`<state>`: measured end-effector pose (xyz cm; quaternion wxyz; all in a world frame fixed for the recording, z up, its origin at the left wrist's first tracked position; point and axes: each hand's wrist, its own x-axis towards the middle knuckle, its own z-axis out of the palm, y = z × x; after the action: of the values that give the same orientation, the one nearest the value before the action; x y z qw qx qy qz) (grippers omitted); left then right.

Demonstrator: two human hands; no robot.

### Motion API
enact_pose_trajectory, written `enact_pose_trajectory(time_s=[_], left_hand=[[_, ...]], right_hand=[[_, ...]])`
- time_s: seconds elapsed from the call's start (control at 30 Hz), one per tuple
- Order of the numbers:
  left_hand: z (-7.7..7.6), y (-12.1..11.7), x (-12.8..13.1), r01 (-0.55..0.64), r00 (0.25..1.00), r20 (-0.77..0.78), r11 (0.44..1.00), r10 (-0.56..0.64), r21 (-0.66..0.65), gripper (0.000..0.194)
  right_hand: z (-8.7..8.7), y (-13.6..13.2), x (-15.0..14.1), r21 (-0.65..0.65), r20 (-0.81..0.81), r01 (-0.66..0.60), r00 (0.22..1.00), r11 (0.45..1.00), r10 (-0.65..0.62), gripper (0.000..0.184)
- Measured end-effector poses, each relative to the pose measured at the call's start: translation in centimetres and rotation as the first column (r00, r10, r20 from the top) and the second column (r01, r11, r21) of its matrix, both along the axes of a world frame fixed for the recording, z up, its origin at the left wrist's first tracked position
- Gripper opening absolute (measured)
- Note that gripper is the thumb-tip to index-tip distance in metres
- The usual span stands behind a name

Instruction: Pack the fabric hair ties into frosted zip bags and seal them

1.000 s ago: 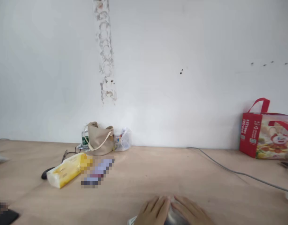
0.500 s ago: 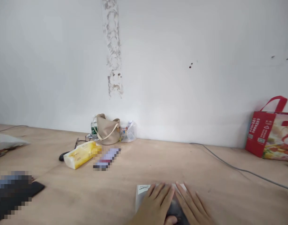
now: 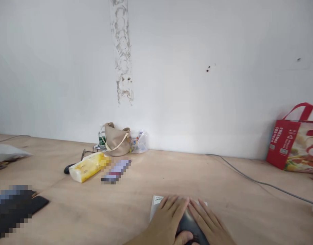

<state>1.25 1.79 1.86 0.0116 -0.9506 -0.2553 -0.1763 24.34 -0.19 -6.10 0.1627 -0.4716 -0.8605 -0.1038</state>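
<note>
Your fingers (image 3: 175,206) spread wide, left hand (image 3: 163,223) and right hand (image 3: 208,221) flank one dark rounded object (image 3: 192,226) at bottom center — grip impossible to tell — having shifted up-frame over one white card (image 3: 156,203); one yellow tissue pack (image 3: 87,166) sits left on the surface (image 3: 151,177).

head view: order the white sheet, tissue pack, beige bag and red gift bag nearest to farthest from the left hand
1. white sheet, under the left hand
2. yellow tissue pack, forward and left
3. beige bag, farther back, left
4. red gift bag, far right, at the back
</note>
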Motion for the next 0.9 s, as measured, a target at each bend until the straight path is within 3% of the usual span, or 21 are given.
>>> enact_pose_trajectory(time_s=[0.4,0.63,0.9], left_hand=[[0.2,0.0,0.0,-0.011,1.000,0.021,0.998,0.013,-0.058,0.067],[0.9,-0.3,0.2,-0.026,1.000,-0.001,0.998,0.026,-0.063,0.065],[2.0,-1.0,0.8,-0.108,0.989,-0.117,0.981,0.090,-0.163,0.064]], right_hand=[[0.6,-0.2,-0.1,0.102,-0.036,-0.040,0.998,0.994,0.044,0.079],[1.0,-0.6,-0.2,0.089,-0.001,-0.039,0.999,0.995,0.039,0.078],[-0.6,-0.6,-0.1,0.102,-0.022,-0.002,1.000,0.995,0.005,0.076]])
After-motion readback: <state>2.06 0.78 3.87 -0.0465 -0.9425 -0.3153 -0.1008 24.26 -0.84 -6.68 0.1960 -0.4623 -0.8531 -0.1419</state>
